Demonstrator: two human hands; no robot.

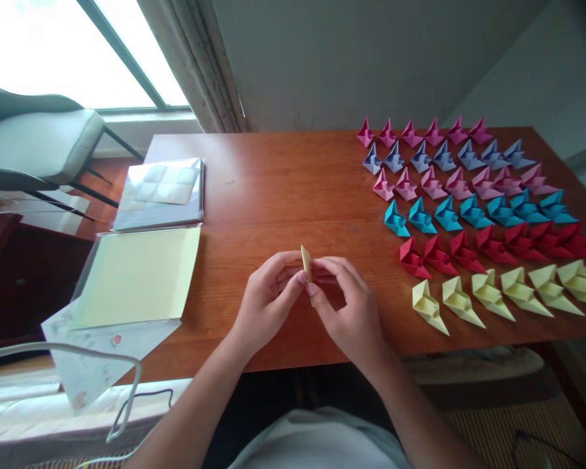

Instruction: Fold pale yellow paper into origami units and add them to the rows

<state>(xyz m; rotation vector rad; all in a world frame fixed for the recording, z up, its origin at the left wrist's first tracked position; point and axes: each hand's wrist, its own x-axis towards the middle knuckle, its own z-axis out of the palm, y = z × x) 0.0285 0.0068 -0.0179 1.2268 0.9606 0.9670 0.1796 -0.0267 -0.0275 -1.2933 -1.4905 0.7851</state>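
Note:
A small piece of folded yellow paper stands nearly edge-on between my two hands, above the front middle of the table. My left hand pinches it from the left, the thumb near its lower part. From the right, the thumb and fingers of my right hand grip the same paper. Its full shape is hidden by the fingers and the narrow angle. To the right, the nearest row of folded pieces is pale yellow origami.
Rows of red, blue, pink, lavender and magenta origami cover the wooden table's right side. At left lie yellow paper sheets and a plastic-wrapped pack. A white cable hangs front left.

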